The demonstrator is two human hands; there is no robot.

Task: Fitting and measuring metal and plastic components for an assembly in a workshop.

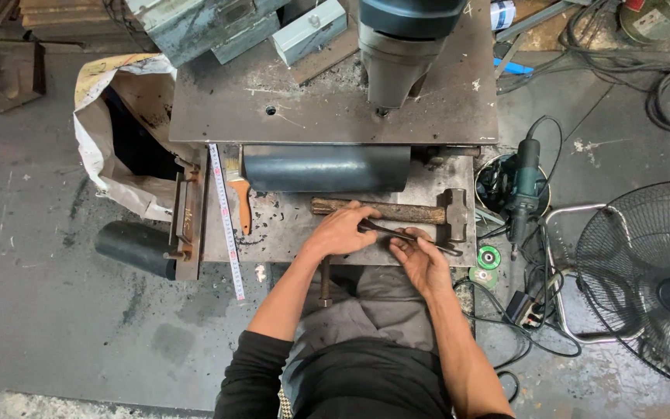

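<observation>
Dark bent metal bar (405, 235) is lying on the rusty steel table (288, 233), just below the wooden-handled hammer (397, 211). Your left hand (343, 230) is pressing it flat; your right hand (420, 260) is pinching its end.

Hammer (428, 212): rusty brown handle, dark grey head. Wrench (409, 236): dark, dull metal. Brush (240, 198): orange handle. Bench (288, 225): brown-grey steel, black-flecked. Roller (326, 167): dark blue-grey. Tape measure (226, 221): white, finely marked. Sleeves (253, 372): black.
</observation>
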